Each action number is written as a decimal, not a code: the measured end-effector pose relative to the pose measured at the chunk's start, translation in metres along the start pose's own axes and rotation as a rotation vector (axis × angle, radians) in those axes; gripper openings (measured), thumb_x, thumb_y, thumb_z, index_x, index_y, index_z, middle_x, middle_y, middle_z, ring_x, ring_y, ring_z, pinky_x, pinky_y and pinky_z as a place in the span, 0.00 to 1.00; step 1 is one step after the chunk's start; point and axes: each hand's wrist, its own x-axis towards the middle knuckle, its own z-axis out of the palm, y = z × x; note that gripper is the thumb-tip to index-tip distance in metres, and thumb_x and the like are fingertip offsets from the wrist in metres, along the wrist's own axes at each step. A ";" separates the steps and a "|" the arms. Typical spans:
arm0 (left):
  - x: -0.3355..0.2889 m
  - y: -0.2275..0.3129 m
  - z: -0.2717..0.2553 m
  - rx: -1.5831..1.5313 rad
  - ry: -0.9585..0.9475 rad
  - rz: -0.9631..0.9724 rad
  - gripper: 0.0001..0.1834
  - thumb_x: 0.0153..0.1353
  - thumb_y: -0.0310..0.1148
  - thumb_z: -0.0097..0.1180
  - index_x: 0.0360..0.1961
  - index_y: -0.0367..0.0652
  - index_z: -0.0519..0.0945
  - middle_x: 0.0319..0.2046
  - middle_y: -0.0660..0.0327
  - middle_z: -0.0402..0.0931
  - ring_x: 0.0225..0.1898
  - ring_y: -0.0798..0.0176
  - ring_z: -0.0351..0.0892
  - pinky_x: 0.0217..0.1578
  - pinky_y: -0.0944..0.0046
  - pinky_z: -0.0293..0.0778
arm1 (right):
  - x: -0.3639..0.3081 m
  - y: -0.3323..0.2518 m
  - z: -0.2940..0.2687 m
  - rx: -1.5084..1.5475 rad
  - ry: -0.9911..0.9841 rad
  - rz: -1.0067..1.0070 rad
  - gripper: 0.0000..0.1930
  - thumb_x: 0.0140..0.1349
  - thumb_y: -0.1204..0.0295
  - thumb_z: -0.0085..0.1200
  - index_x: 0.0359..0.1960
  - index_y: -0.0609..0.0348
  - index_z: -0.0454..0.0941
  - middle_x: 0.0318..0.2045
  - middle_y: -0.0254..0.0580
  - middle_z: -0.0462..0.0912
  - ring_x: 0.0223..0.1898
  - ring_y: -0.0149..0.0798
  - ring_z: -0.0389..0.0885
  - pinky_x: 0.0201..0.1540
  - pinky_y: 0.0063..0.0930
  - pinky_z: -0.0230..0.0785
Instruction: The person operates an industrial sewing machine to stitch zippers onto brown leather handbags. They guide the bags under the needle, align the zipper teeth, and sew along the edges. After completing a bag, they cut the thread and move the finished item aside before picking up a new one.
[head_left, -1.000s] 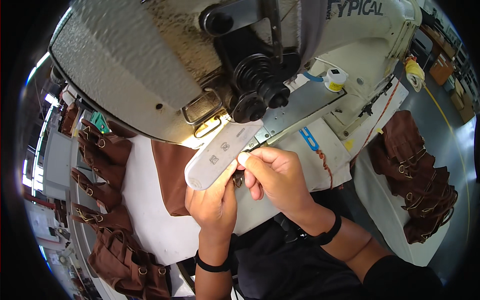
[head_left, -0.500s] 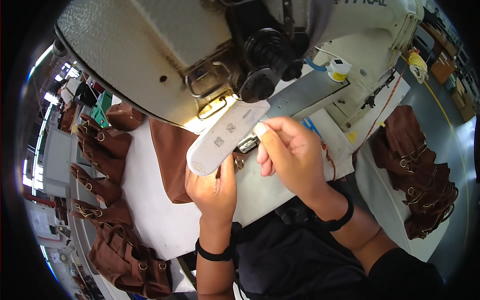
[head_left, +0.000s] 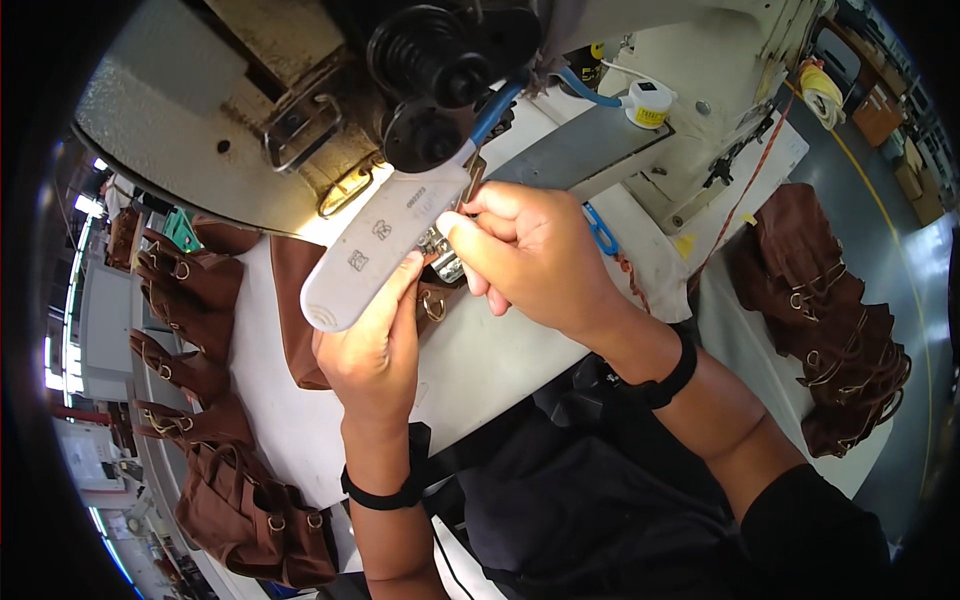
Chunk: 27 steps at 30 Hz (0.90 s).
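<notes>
My right hand (head_left: 540, 255) is closed in a pinch beside the metal presser foot parts (head_left: 443, 262) of a sewing machine (head_left: 190, 110). What its fingertips hold, if anything, is hidden. Across the foot area stretches a long white rounded housing (head_left: 350, 285), with a blue tube (head_left: 498, 108) at its upper end. My left hand (head_left: 368, 365) is just below that housing, thumb and fingers brought together near the foot; the housing hides part of them, so their grip is unclear. Under both hands is a brown leather bag piece (head_left: 298, 325) with a brass ring (head_left: 433, 305).
Brown bags with metal rings (head_left: 250, 520) line the table's left side. More brown leather pieces (head_left: 800, 310) are heaped on the right. Blue-handled snips (head_left: 600, 230) lie beyond my right hand. A small white bottle (head_left: 650, 103) stands on the machine, and an orange cord (head_left: 745, 195) hangs by it.
The whole view has shifted, so the machine and left hand appear further left. My right hand has come up closer around the foot, its fingers curled tighter. More of the blue tube shows.
</notes>
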 end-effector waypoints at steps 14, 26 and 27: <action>0.001 -0.001 0.001 -0.124 -0.001 -0.074 0.08 0.59 0.14 0.68 0.40 0.32 0.88 0.38 0.49 0.89 0.40 0.55 0.91 0.43 0.62 0.84 | 0.000 0.003 0.001 -0.034 -0.003 -0.012 0.10 0.73 0.71 0.58 0.40 0.68 0.84 0.17 0.33 0.81 0.14 0.21 0.72 0.19 0.19 0.64; -0.002 -0.003 0.007 -0.065 0.033 -0.037 0.09 0.58 0.15 0.68 0.39 0.35 0.88 0.39 0.52 0.89 0.41 0.54 0.89 0.47 0.60 0.81 | 0.002 0.001 -0.003 -0.032 -0.013 -0.024 0.12 0.75 0.68 0.58 0.39 0.67 0.84 0.18 0.34 0.82 0.15 0.23 0.75 0.20 0.21 0.67; -0.003 -0.003 0.008 -0.067 0.040 -0.047 0.09 0.58 0.15 0.68 0.39 0.35 0.88 0.39 0.52 0.89 0.41 0.54 0.89 0.47 0.60 0.81 | 0.002 0.001 -0.003 -0.041 -0.023 -0.013 0.12 0.75 0.68 0.57 0.40 0.67 0.84 0.19 0.34 0.82 0.15 0.23 0.75 0.20 0.21 0.67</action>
